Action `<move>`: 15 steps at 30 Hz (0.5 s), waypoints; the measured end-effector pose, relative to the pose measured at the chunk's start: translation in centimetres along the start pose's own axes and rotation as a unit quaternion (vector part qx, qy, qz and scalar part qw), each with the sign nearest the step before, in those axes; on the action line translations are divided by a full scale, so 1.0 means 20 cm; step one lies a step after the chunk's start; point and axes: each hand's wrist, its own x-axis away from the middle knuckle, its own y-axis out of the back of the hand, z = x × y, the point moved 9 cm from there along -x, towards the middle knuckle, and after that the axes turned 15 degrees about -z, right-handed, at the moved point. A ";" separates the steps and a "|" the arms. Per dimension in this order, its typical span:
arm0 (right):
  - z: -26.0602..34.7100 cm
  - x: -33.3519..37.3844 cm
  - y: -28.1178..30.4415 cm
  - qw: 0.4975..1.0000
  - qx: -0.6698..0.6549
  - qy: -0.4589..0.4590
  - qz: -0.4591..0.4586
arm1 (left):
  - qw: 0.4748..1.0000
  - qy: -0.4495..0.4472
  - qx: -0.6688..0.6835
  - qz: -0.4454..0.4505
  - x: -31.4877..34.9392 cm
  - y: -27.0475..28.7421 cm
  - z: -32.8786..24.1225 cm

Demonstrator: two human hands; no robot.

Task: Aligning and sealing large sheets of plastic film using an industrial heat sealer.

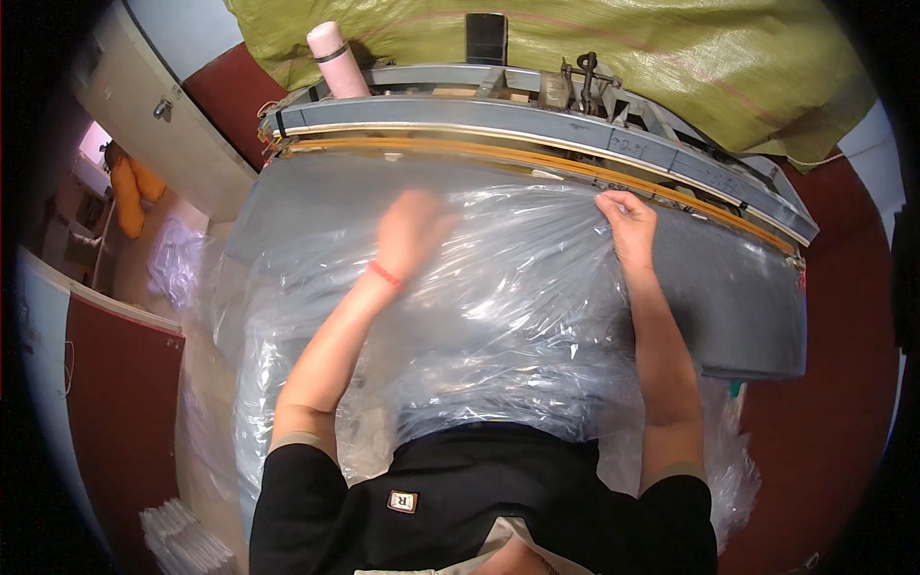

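A large sheet of clear plastic film (508, 278) lies in creases over a dark grey work surface (747, 297) and hangs down in front of me. My right hand (628, 225) pinches the film's far edge between thumb and fingers, pulling folds toward that point. Over the left part of the film is my left hand (412, 230), smeared by motion, with a red band on the wrist. Its fingers are too blurred to show whether they hold anything. Just beyond both hands runs the metal bar of a sealing machine (460, 117), with an orange strip (479, 153) along its near side.
On the machine's frame stand a pink bottle (337, 62) and a black phone (486, 38). Behind hangs a yellow-green woven sheet (652, 57). A door (163, 115) is at the left, with someone in orange (134, 192) beyond it. Stacked clear plastic (187, 537) lies at lower left.
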 end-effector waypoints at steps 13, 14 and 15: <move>0.01 -0.02 0.11 0.999 0.019 0.018 -0.019 | 0.998 0.040 -0.003 0.042 -0.09 -0.22 -0.14; 0.01 -0.02 0.12 1.000 0.017 0.016 -0.018 | 0.999 0.022 0.011 0.035 -0.10 -0.21 -0.17; 0.00 -0.02 0.13 1.000 0.012 0.010 -0.019 | 0.999 0.005 0.023 0.027 -0.10 -0.21 -0.21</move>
